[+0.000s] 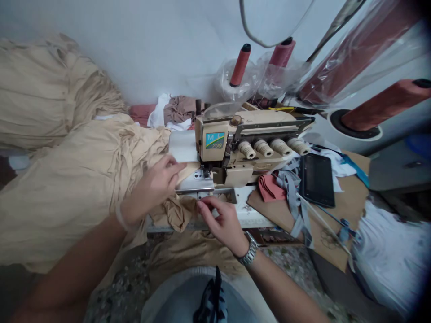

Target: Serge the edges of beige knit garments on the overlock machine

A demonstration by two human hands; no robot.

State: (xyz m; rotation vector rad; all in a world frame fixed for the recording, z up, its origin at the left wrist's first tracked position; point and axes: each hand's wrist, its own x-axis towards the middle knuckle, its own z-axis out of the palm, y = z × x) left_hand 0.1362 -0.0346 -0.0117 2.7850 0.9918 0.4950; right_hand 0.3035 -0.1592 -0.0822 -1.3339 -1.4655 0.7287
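A cream overlock sewing machine [210, 143] stands before me on a white table. Beige fabric [190, 172] lies on its metal bed, with one end close by the presser foot [206, 172]. My left hand [156, 184] is closed on this fabric just left of the foot, fingers bent over it and slightly blurred. Lower down, in front of the bed, my right hand [222, 220] pinches the edge of a hanging, crumpled part of the beige fabric [178, 213] between thumb and forefinger. The needle itself is too small to make out.
Large heaps of beige fabric [60, 179] fill the left side. Red thread cones [240, 67] stand behind the machine. To the right, a phone [317, 180], a folded coral cloth [271, 188] and grey strips [293, 193] lie on brown cardboard [353, 202].
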